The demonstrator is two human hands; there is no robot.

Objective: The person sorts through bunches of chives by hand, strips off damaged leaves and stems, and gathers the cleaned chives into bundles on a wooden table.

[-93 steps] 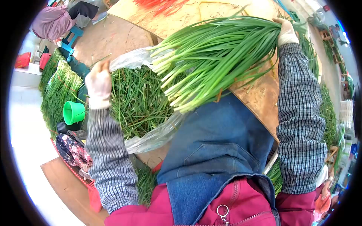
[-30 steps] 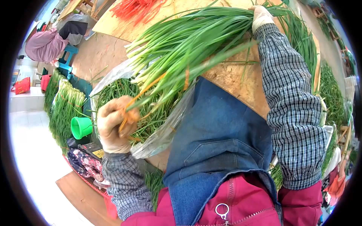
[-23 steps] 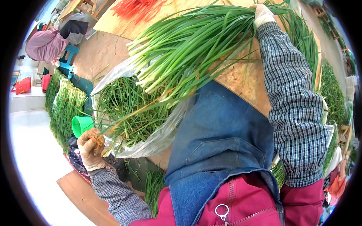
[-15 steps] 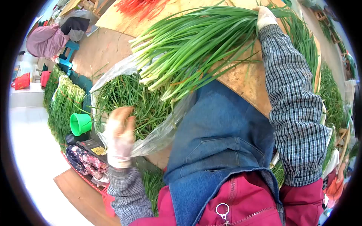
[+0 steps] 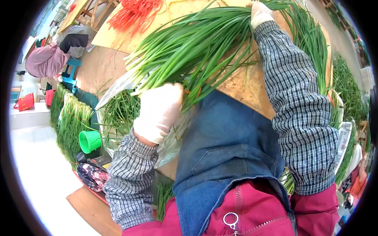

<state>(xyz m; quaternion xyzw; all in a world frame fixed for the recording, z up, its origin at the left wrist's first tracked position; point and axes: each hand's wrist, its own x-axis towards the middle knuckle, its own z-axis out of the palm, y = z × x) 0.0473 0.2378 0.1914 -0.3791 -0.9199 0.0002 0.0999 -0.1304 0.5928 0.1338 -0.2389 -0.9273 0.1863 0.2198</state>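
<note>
A fanned bunch of long green stalks (image 5: 197, 41) with pale ends stretches over the wooden board. At its leafy end my right hand (image 5: 260, 15), in a pale glove, is closed around the leaves. My left hand (image 5: 160, 110), also gloved, is at the pale stalk ends with its fingers curled in among them; its fingertips are largely hidden. Beneath the left hand lies a clear plastic bag (image 5: 116, 92) filled with loose green leaves (image 5: 120, 114).
Red strips (image 5: 136, 13) lie on the wooden board (image 5: 256, 94). Upright green bundles (image 5: 73, 122) and a green cup (image 5: 89, 141) are at the left. More leaves (image 5: 309, 47) hang at the right. Another person (image 5: 46, 61) sits by a blue stool (image 5: 70, 72) at upper left.
My left hand pulled an orange-brown leaf out toward the lower left, let it go and came back to the stalk ends. My right hand has kept hold of the bunch, shifting slightly left in view.
</note>
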